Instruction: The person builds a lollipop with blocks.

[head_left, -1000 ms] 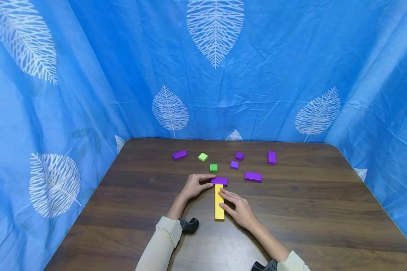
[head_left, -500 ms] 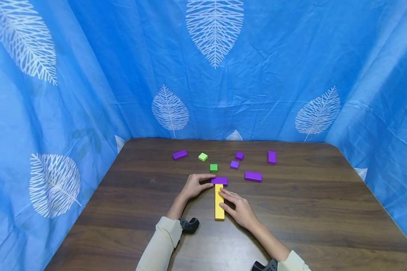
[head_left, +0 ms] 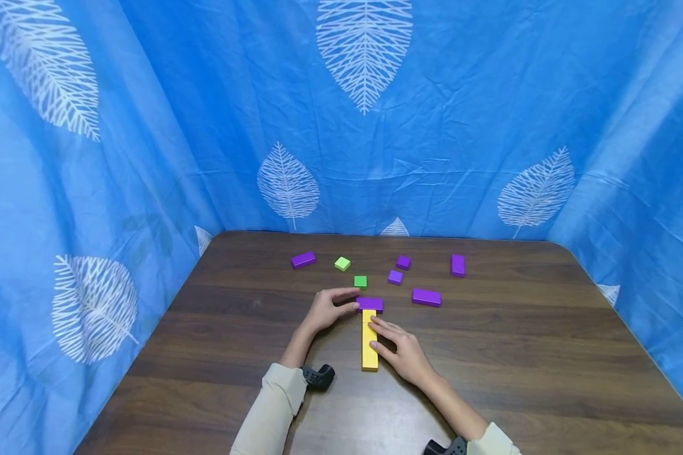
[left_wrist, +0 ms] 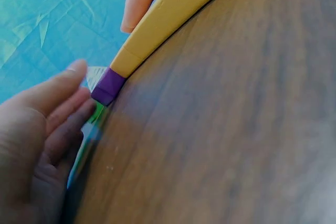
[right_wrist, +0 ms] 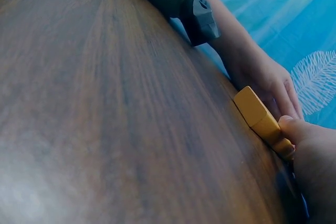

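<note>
A purple block (head_left: pixel 370 304) lies crosswise at the far end of a straight yellow row (head_left: pixel 369 344), making a T. A seam near the top suggests the row has more than one yellow block. Beside the purple block's left end is my left hand (head_left: pixel 326 309), thumb and fingers spread. The left wrist view shows its thumb (left_wrist: pixel 77 69) apart from the purple block (left_wrist: pixel 108 86). My right hand (head_left: pixel 401 352) rests its thumb and fairly straight fingers along the right side of the yellow row. In the right wrist view its thumb (right_wrist: pixel 294 128) touches the yellow block (right_wrist: pixel 257 114).
Behind the T lie a green block (head_left: pixel 360 282), a light green block (head_left: pixel 342 263) and two small purple blocks, one (head_left: pixel 395 277) nearer. Longer purple blocks lie at far left (head_left: pixel 303 260), at right (head_left: pixel 426 297) and far right (head_left: pixel 458 265). A blue curtain (head_left: pixel 461 126) surrounds the table.
My left hand's fingers have spread off the purple block, the index finger lifting away from its far edge. The right hand and the blocks stay in place; the view shifts slightly.
</note>
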A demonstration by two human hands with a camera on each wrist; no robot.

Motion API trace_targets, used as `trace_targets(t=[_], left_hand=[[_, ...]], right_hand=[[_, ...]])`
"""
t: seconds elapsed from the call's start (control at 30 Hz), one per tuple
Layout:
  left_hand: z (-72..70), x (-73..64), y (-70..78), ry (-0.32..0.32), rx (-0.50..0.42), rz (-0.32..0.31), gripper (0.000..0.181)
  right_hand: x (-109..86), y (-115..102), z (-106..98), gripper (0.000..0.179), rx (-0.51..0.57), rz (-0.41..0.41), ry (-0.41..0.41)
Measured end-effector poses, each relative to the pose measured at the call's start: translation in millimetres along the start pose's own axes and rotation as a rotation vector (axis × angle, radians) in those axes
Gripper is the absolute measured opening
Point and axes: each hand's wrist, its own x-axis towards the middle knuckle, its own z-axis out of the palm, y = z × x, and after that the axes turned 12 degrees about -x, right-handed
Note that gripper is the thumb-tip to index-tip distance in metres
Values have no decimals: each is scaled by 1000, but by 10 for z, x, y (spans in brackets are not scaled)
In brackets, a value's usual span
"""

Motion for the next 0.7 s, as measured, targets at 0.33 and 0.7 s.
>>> trace_targets(t=[0.33,0.7], left_hand=[[-23,206,6,224,-17,3,35],[-4,403,-62,133,83,-29,37]], right_hand=[[-25,9,-4,38,-14,-11,10],[-19,-3,-22,38,-13,-12,3]])
